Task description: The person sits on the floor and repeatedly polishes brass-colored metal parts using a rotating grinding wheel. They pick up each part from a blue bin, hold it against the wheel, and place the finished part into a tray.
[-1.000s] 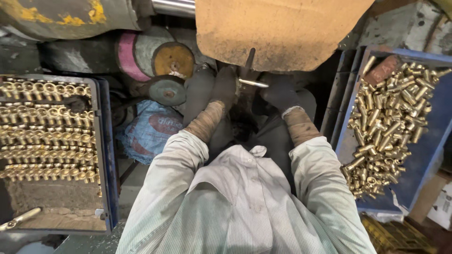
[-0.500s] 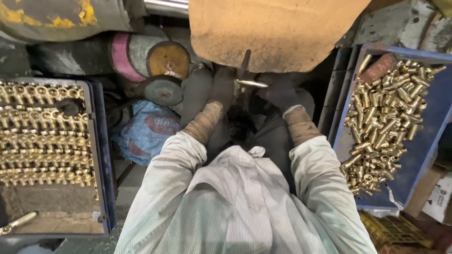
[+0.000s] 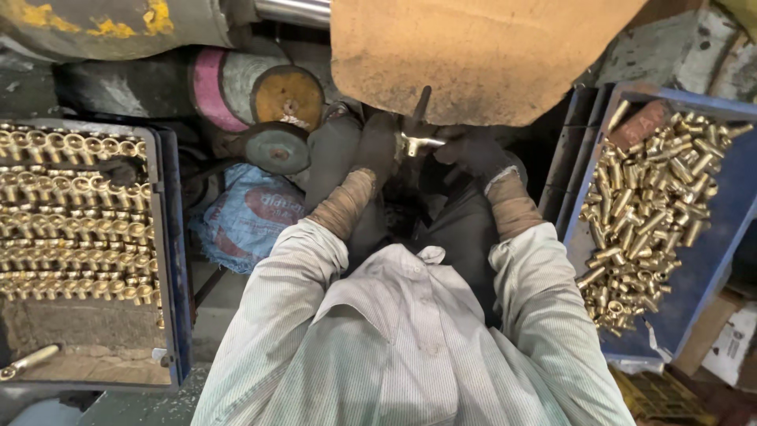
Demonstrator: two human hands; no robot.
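Note:
Both my hands wear dark gloves with tan cuffs and meet just under a brown cardboard cover (image 3: 481,47). Between them is a small shiny brass fitting (image 3: 416,143). My left hand (image 3: 377,146) grips it from the left, my right hand (image 3: 471,151) from the right. A dark thin rod (image 3: 420,105) rises from the fitting toward the cover. My pale striped shirt sleeves fill the lower middle of the view.
A blue tray (image 3: 175,237) at the left holds neat rows of brass fittings. Another blue tray (image 3: 710,268) at the right holds a loose heap of brass pieces. Round machine wheels (image 3: 288,96) and a blue sack (image 3: 248,209) lie between the left tray and my arms.
My hands have stayed together on the brass fitting under the cover; the view has shifted slightly, with no clear movement of the piece.

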